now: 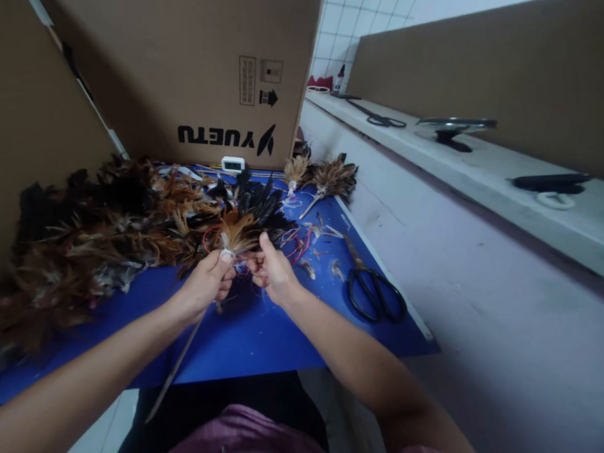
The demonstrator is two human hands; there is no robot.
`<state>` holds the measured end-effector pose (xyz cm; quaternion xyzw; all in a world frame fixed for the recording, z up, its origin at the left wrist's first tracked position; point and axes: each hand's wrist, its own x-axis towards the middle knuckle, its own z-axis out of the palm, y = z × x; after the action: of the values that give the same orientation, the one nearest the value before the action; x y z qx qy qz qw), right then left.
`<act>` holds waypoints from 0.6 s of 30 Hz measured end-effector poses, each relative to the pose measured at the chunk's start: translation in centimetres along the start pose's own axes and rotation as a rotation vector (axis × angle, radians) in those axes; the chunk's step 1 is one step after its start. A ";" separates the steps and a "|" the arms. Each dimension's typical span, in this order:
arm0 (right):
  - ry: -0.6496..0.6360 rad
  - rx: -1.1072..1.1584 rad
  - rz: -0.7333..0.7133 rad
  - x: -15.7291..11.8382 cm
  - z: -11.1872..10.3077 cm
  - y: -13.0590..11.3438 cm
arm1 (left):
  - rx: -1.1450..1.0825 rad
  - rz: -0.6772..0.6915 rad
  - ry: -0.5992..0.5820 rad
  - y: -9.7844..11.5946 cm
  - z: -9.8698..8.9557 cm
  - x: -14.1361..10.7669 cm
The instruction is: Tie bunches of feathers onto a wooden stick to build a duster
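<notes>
My left hand is closed around the base of a feather duster, with brown and black feathers fanning up and away from me. Its thin stick slants down past the table's front edge. Close on the right, my right hand has curled fingers by the tied base, thumb raised. What those fingers pinch is too small to make out. Red string lies in loops behind that hand. Black-handled scissors rest on the blue tabletop to the right, blades pointing away.
A large heap of feathers covers the table's left side. Two finished-looking feather bundles lie at the back right. A cardboard box stands behind, with a small white digital display before it. A ledge along the right holds more scissors.
</notes>
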<state>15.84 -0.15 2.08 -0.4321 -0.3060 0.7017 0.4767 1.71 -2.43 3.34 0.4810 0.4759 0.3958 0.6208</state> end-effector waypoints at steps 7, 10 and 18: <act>-0.032 -0.114 -0.145 -0.6 0.1 0.4 | 0.086 -0.025 0.055 0.1 0.6 1.1; 0.026 -0.191 -0.236 -0.7 0.3 0.7 | 0.281 0.036 0.093 -0.2 0.8 1.6; 0.174 -0.232 -0.365 0.2 -0.2 0.7 | 1.109 0.221 0.106 0.3 1.8 1.9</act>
<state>15.70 -0.19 1.28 -0.4804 -0.4153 0.5242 0.5674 3.91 -0.96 3.40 0.7615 0.5899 0.1728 0.2056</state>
